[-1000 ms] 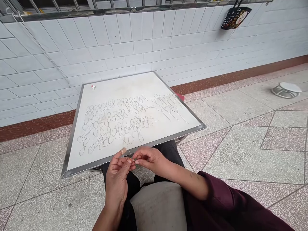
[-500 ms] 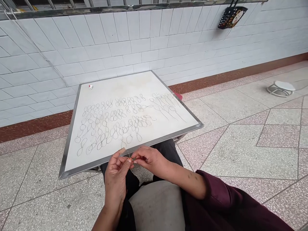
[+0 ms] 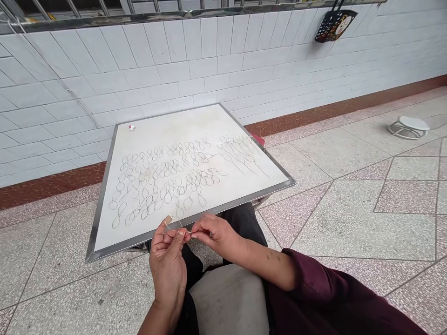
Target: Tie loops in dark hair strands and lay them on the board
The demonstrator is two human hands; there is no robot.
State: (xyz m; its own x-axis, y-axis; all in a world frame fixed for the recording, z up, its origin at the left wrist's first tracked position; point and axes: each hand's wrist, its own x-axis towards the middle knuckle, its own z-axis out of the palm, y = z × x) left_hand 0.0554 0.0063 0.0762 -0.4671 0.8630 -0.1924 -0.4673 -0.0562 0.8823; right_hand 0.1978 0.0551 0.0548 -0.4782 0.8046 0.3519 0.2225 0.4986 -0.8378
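Observation:
Just in front of the table's near edge, my left hand [image 3: 169, 260] pinches a thin cord [image 3: 173, 228] between thumb and finger. A small tan tab [image 3: 168, 220] shows at that hand's index fingertip. My right hand [image 3: 218, 236] is closed on the other end of the cord, close to the left fingertips. Several thin loops [image 3: 167, 190], many twisted into figure-eights, lie in rows on the white table [image 3: 174, 121]. Longer strands with single loops [image 3: 250, 158] lie at the table's right side.
A small red and white object [image 3: 132, 128] sits at the table's far left corner. The table stands by a white tiled wall, where a dark patterned bag [image 3: 335, 25] hangs. A low round stool [image 3: 408, 127] is on the floor at right. A grey cushion-like surface [image 3: 230, 300] is below my hands.
My left fingertips have moved slightly left, away from my right ones, and more cord shows between them. The tan tab has shifted left and tilted.

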